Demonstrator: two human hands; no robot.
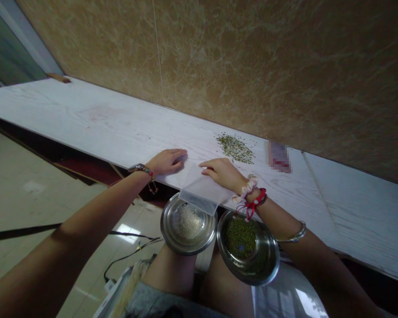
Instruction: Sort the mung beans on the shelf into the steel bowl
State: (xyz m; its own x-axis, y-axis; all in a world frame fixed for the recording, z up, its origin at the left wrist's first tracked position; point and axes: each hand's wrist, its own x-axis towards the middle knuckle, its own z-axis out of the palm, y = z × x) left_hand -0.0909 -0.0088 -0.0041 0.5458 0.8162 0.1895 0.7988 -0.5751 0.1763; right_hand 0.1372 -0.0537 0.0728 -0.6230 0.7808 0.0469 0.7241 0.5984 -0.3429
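Observation:
My left hand (167, 162) lies on the white tabletop near its front edge, palm down, fingers stretched to the right and thumb apart. My right hand (226, 174) rests over a translucent plastic sheet (202, 192), its index finger and thumb slightly apart; the other fingers are hidden beneath it. The sheet overhangs the table edge, its lower corner above a steel bowl (167, 234) of white rice-like grains (186, 222). Beside it, a second steel bowl (267, 269) holds small green beans (240, 236). More green beans (235, 148) are spread on the table behind my right hand.
The white tabletop (119, 126) runs along a brown marbled wall (219, 57). A blurred-out flat item (279, 157) lies at the right, and a small wooden piece (59, 78) at the far left. Both bowls are over my lap. A black cable (119, 254) is at lower left.

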